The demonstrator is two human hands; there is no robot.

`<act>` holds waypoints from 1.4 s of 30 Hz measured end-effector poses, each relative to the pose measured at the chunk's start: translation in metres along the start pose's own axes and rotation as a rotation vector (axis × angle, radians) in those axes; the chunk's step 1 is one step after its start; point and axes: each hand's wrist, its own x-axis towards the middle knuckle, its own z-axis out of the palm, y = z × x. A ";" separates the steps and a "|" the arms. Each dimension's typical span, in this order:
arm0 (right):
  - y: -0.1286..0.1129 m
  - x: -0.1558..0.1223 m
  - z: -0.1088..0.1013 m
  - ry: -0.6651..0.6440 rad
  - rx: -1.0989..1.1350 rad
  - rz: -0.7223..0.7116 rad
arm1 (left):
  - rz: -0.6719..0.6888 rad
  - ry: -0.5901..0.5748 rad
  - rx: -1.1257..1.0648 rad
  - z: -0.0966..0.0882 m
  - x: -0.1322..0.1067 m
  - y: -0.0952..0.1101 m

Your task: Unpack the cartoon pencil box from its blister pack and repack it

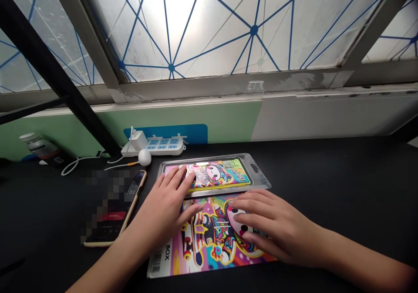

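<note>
A clear plastic blister shell [259, 177] lies on the black table, with a colourful cartoon-printed pack [215, 174] inside it. Just in front of it lies a larger bright printed card [209, 236] showing a cartoon figure, with a barcode and the letters "BOX" at its left end. My left hand [171, 197] rests with fingers spread over the left part of the pack, its thumb above the card. My right hand [271, 223] lies over the right side of the card, fingers stretched out and slightly apart, hiding part of the figure. Neither hand grips anything.
A smartphone [122, 214] in a light case lies left of the card. Behind it stand a white power strip [166, 146] with a plugged-in adapter, a round white object [144, 157] on a cable, and a bottle [41, 147]. A black post [65, 79] slants across the left.
</note>
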 end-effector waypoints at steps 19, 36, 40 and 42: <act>-0.009 0.009 0.018 0.020 -0.170 0.505 | -0.091 0.029 -0.088 0.001 0.011 -0.004; 0.065 -0.022 -0.047 0.102 -0.019 0.792 | -0.150 -0.116 -0.147 0.006 0.049 0.001; 0.101 -0.038 -0.054 -0.011 -0.027 0.874 | -0.166 -0.136 -0.141 0.002 0.037 0.005; 0.107 -0.041 -0.052 0.017 -0.059 0.876 | -0.168 -0.168 -0.142 -0.003 0.032 0.008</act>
